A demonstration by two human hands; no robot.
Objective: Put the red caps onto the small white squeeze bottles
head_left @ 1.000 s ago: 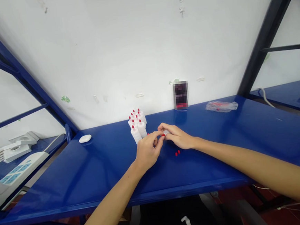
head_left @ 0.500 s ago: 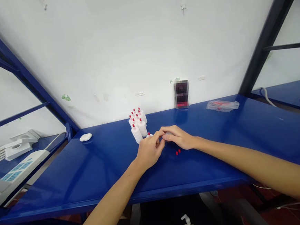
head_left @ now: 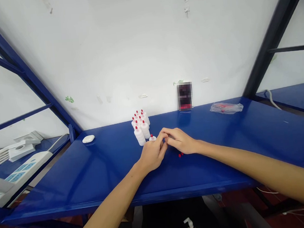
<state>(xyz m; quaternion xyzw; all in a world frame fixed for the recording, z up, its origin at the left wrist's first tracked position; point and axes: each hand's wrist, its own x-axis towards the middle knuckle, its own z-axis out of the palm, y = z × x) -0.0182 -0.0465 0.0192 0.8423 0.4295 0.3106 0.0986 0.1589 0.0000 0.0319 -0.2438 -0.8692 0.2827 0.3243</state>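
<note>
My left hand (head_left: pixel 152 155) and my right hand (head_left: pixel 179 140) meet over the blue table (head_left: pixel 93 174), fingers curled and pinched together around something small that is hidden between them. A small white bottle with a red cap (head_left: pixel 152 138) peeks out just beyond my left fingers. A cluster of several small white bottles with red caps (head_left: pixel 140 126) stands upright just left of the hands. Two loose red caps (head_left: pixel 181 155) lie on the table under my right wrist.
A white oval object (head_left: pixel 88 139) lies at the back left. A clear plastic bag with red pieces (head_left: pixel 226 107) rests at the back right. A dark blurred card (head_left: pixel 184 96) leans on the wall. White power strips (head_left: pixel 16 170) sit on the left shelf.
The red cap seen between my fingertips a second ago is hidden now. My hands have closed tighter together; a capped bottle shows beyond my left fingers.
</note>
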